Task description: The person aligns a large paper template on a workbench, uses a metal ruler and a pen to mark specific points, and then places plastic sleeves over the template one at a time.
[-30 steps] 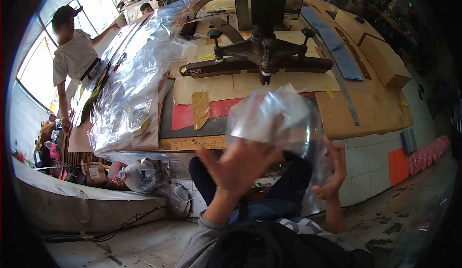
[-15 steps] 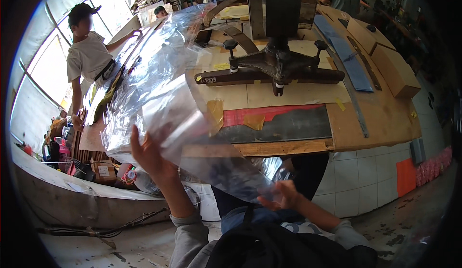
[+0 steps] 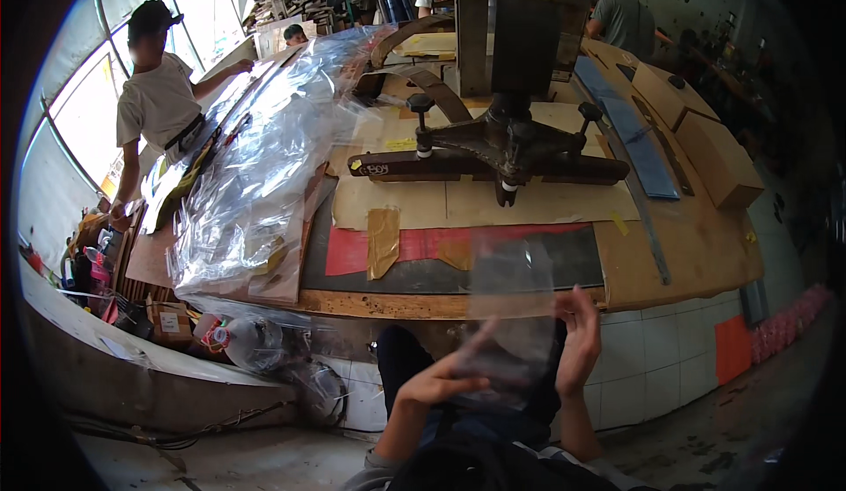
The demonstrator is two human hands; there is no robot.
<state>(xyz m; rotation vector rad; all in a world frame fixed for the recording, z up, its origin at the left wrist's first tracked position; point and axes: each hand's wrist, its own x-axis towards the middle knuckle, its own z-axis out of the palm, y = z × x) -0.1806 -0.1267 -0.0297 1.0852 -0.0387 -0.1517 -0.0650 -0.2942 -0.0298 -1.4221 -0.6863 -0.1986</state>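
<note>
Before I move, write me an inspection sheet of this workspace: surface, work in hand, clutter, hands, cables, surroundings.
Surface: workbench with a worn wooden front edge; red sheet on it, partly under tan tape.
Work in hand: clear plastic film, blurred, between the hands.
Clutter: heap of clear plastic film on the bench's left; large clear bottle below.
Hands: left hand at the film, blurred; right hand upright alongside, fingers loosely curved; grip unclear on both.
Cables: black cables low at left.
Surroundings: person in a white T-shirt at left; person in a grey shirt at back right.
</note>
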